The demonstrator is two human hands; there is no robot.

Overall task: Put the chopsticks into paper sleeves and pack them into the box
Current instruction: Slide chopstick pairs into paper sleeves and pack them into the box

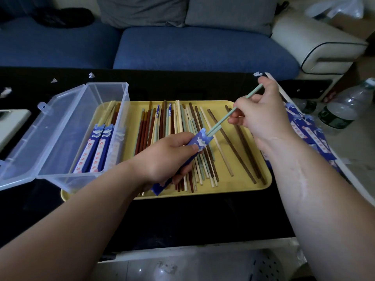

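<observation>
My left hand [168,157] grips a blue paper sleeve [197,141] over the yellow tray [257,187]. My right hand [261,116] pinches a pair of pale green chopsticks [221,122], whose tips sit in the sleeve's open mouth. Several loose chopsticks [182,128] in brown, red, cream and green lie across the tray. The clear plastic box [67,138] stands open at the left end of the tray, its lid folded out to the left. Sleeved chopsticks [97,147] lie inside it.
A stack of empty blue sleeves [310,130] lies right of the tray on the black table [182,220]. Plastic bottles [345,110] stand at the far right. A blue sofa [182,47] runs behind the table. Paper scraps [91,75] dot the far edge.
</observation>
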